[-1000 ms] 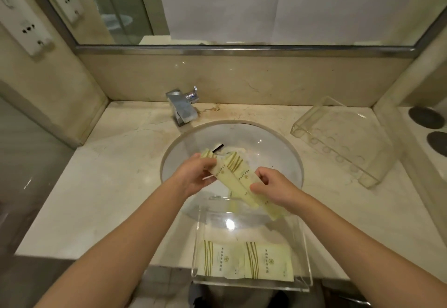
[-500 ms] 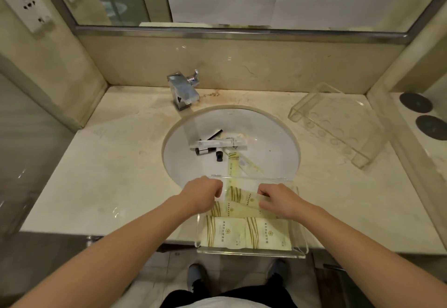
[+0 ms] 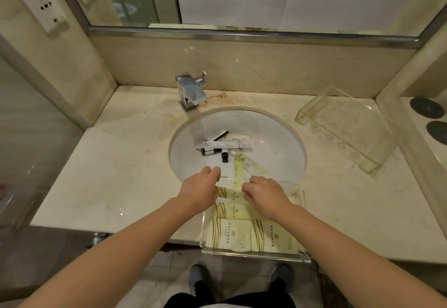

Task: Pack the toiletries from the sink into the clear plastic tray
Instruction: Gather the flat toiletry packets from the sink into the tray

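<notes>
Head view: my left hand (image 3: pixel 200 190) and right hand (image 3: pixel 264 195) hover over the far end of the clear plastic tray (image 3: pixel 256 255), fingers curled — whether they pinch the cream packets (image 3: pixel 233 207) there, I cannot tell. More toiletries (image 3: pixel 225 148) lie in the sink (image 3: pixel 278 133) just beyond.

Both hands' fingertips curling out of sight; packet (image 3: pixel 233 195) partly hiding under them; sachet print too small to read.
</notes>
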The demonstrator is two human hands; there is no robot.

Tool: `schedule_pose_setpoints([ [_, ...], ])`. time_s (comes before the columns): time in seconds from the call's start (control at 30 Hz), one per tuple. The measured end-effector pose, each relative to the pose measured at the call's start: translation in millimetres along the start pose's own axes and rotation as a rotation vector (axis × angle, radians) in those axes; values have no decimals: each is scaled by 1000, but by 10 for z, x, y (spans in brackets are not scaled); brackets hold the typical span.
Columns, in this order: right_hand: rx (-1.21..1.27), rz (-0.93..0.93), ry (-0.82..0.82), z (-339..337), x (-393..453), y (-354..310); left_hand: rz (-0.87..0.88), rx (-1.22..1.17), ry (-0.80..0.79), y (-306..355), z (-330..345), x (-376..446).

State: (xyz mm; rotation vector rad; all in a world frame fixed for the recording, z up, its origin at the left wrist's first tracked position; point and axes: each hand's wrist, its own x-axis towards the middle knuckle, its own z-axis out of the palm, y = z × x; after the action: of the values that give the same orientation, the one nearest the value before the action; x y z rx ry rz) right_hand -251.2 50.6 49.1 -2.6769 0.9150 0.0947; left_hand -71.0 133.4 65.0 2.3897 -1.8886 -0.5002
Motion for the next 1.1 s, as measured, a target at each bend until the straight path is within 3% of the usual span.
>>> schedule_pose_setpoints([
  [0.17,-152,40,157,77,28,-19,27,92,-34,-72,51,-2],
  [0.5,-234,16,159,149,-133,176,130,317,-173,-51,117,71],
  [0.67,-211,-7,194,173,-150,242,182,401,-167,-19,122,113],
  [0.9,120,297,357,39,33,458,40,-4,66,44,20,282],
  [1.0,240,462,228,-26,231,597,-101,-145,101,56,-15,486],
  [1.1,306,553,-26,-52,425,725,-208,-262,2,37,9,725],
])
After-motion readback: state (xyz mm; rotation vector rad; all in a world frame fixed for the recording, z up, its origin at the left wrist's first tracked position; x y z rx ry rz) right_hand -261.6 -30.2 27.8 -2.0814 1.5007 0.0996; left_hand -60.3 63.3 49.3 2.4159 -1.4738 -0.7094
